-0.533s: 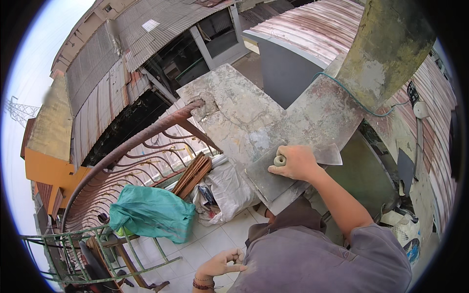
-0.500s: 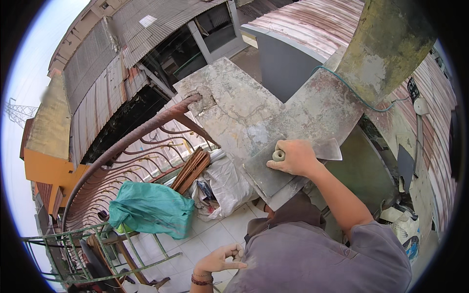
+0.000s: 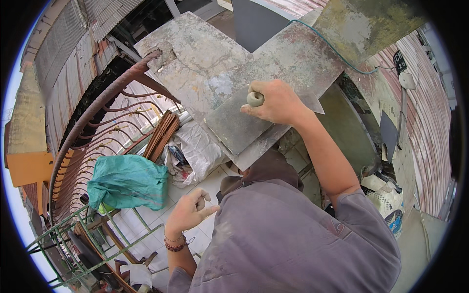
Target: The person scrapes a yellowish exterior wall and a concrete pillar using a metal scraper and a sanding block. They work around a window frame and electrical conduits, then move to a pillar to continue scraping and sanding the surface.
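Railing (image 3: 122, 79) on your far left, rusty brown and curving, with a row of thin bent bars under the thick top rail. Next along you've got a teal bag (image 3: 129, 181), all crumpled, and just up and right of it a bundle of brown wooden strips (image 3: 162, 134) standing at a slant. Your left hand (image 3: 188, 211) is over the pale floor tiles (image 3: 213, 179), bracelets (image 3: 177, 243) on the wrist. Fingers half curled, thumb stuck out toward your grey shirt (image 3: 293, 234), nothing showing in it, so I'd call it free. A white sack (image 3: 200, 151) slumps right beside the strips.

Then the main bit: a weathered concrete ledge (image 3: 210, 58), with a flat dark-grey sheet (image 3: 234, 119) lying on the part nearest you. Over that sheet is a rounded grey-green piece (image 3: 254, 99) with a hole in its end, and your right hand (image 3: 276, 102) is wrapped around it. Can't tell if the piece touches the sheet tbh. A pale metal blade (image 3: 312, 101) pokes out past your hand on the right, and whether it joins what you're gripping is hidden too. Farther right there's a checkered white bag (image 3: 383, 200) lower down, then reddish corrugated roofing (image 3: 430, 136).
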Demonstrator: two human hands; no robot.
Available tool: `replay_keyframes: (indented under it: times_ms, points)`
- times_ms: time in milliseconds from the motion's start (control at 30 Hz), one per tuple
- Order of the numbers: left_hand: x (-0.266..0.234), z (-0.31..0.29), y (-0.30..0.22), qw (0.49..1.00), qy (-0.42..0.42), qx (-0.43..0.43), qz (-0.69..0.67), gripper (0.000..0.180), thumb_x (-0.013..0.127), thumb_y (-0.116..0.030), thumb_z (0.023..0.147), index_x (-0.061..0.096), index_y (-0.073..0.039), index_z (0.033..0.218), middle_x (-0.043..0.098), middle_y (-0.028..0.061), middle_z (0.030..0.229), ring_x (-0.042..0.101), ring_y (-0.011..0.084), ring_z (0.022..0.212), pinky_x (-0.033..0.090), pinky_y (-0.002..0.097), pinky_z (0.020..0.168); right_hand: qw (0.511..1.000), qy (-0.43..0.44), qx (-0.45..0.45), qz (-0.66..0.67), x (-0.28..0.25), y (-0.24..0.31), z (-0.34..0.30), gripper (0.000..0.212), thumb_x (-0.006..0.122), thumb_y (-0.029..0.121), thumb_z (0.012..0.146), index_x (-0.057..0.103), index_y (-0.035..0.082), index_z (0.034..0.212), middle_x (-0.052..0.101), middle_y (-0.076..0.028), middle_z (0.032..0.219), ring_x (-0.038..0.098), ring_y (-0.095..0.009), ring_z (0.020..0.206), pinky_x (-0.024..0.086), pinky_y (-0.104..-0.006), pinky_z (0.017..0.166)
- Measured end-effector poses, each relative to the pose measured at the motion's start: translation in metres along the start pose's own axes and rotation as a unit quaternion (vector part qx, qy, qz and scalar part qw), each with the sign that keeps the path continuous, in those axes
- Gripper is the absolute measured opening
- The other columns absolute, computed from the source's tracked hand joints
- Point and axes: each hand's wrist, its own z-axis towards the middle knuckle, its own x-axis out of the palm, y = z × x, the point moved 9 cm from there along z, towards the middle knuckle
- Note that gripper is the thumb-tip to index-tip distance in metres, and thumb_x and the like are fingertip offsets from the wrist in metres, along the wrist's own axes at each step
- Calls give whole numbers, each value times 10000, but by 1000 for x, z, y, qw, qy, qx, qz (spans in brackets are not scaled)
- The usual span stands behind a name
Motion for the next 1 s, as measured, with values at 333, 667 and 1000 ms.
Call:
replay_keyframes:
  times_ms: [333, 667, 1000]
  points:
    - [-20, 38, -104, 904, -306, 279, 103, 440, 806, -253, 794, 586, -16, 1093, 570, 176, 1132, 551, 329, 1058, 451, 428, 912, 915, -217, -92, 326, -121, 34, -23, 271, 722, 247, 928, 572, 64, 798, 470, 38, 616, 409, -49, 512, 297, -215, 453]
    - [-7, 107, -99, 867, -347, 275, 228, 794, 651, -529, 887, 403, -74, 1488, 260, 172, 1613, 174, 355, 1511, 76, 529, 1217, 786, -214, -196, 546, -45, 47, -1, 216, 713, 151, 927, 594, 31, 794, 503, 17, 564, 440, -49, 456, 327, -226, 429]
    - [-13, 106, -95, 890, -326, 266, 173, 812, 714, -521, 840, 435, -86, 1466, 266, 164, 1612, 181, 365, 1509, 160, 621, 1168, 933, -225, -17, 280, -15, -6, -11, 219, 742, 219, 907, 671, 15, 878, 637, -40, 746, 593, -134, 689, 473, -295, 652]
